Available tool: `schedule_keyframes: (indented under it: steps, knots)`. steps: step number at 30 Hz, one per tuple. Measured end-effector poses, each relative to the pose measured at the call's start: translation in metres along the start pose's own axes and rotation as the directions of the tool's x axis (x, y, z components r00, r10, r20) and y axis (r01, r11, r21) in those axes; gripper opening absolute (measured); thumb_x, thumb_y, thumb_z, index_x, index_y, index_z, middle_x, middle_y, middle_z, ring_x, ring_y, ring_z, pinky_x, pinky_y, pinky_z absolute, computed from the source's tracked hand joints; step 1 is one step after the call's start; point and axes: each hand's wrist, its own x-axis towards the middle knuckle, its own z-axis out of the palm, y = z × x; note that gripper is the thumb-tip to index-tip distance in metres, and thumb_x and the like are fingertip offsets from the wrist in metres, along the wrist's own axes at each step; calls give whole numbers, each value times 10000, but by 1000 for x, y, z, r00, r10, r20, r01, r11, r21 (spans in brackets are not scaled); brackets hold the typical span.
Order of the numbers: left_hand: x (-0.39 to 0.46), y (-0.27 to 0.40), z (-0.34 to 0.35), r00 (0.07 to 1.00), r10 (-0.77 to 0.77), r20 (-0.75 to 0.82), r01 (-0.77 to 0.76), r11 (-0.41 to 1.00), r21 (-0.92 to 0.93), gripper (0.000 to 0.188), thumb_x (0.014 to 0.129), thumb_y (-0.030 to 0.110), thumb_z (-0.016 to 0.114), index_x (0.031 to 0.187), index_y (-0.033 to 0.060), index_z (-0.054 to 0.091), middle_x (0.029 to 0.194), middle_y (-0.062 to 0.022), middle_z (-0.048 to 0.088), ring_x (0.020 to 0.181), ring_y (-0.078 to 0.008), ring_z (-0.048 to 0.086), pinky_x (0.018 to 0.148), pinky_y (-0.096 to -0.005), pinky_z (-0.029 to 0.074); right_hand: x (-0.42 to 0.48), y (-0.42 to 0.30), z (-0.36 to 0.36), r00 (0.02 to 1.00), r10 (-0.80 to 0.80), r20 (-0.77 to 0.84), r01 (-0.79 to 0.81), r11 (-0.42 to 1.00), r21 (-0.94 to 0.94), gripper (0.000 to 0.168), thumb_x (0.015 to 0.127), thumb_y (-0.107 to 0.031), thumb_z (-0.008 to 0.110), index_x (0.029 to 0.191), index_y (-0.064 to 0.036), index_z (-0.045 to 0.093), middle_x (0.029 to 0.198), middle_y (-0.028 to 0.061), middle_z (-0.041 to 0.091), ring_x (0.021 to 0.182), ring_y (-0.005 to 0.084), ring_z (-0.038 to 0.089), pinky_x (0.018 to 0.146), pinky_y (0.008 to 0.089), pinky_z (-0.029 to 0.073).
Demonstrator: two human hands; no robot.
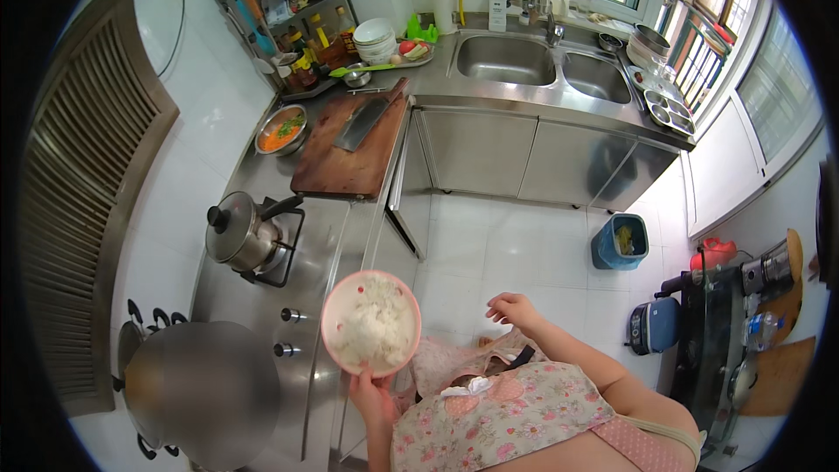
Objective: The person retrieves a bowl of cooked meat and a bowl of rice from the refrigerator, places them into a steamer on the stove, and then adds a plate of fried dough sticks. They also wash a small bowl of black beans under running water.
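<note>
My left hand grips the near rim of a pink-edged bowl, thumb over the edge. White grains that look like cooked rice lie heaped in it. The bowl hangs over the front edge of the steel gas cooktop, close to two control knobs. My right hand hangs empty above the floor, its fingers loosely bent, in front of my floral apron.
A lidded saucepan stands on the far burner. Beyond it are a steel bowl of chopped vegetables and a cleaver on a wooden cutting board. A blurred patch hides much of the near burner. A bin stands on the floor.
</note>
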Motion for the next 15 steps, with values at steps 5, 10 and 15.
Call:
schedule_keyframes:
  steps: [5, 10, 15]
  knots:
    - [61, -7, 105, 993, -10, 117, 8, 1000, 20, 311, 854, 67, 498, 1131, -73, 480, 1045, -168, 558, 886, -239, 601, 712, -339, 557, 38, -24, -78, 978, 72, -196, -42, 987, 155, 208, 852, -187, 484, 936, -37, 601, 803, 56, 651, 658, 106, 558, 585, 234, 446]
    - [114, -11, 188, 996, 52, 73, -52, 999, 1, 305, 833, 78, 495, 1066, -117, 514, 1023, -201, 573, 878, -265, 608, 706, -347, 556, 96, -53, -116, 966, 158, -202, -123, 977, 175, 199, 850, -193, 511, 932, -43, 613, 808, 54, 654, 664, 100, 563, 594, 232, 453]
    - [175, -9, 269, 994, 110, 21, -109, 994, -23, 346, 867, 135, 468, 1098, -121, 489, 1056, -171, 567, 914, -235, 591, 780, -326, 529, 174, -115, -141, 976, 130, -172, -99, 979, 181, 161, 833, -166, 529, 858, -27, 604, 737, 57, 631, 652, 112, 593, 570, 231, 468]
